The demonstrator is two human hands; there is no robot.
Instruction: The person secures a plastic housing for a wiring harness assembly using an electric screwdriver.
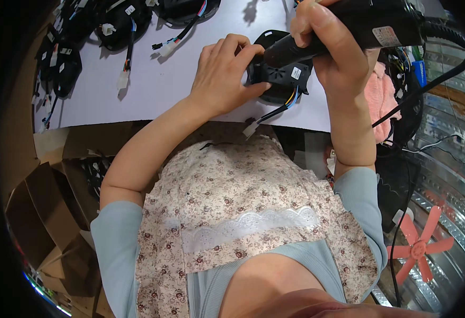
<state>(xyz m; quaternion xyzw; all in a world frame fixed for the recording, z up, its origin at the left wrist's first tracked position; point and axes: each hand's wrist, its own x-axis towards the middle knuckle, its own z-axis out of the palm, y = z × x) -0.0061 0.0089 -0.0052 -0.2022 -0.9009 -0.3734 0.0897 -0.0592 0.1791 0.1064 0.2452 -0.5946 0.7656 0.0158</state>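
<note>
My left hand (219, 77) grips the left side of a round black plastic housing (281, 78) on the table, its thumb along the near edge. From the housing's near side run coloured wires, partly in a black sleeve, to a white plug connector (251, 129) at the table's front edge. My right hand (343, 58) is wrapped round a black corded electric screwdriver (362, 24), held tilted with its nose over the housing's upper left part. The tip is hidden near my left fingers, so contact cannot be made out.
More black housings (117, 26) with wires lie at the back left of the pale table (158, 100). On the right are a pink cloth (381, 100), the screwdriver's black cable (428, 82) and a pink fan (419, 248). An opened cardboard box (52, 212) stands lower left.
</note>
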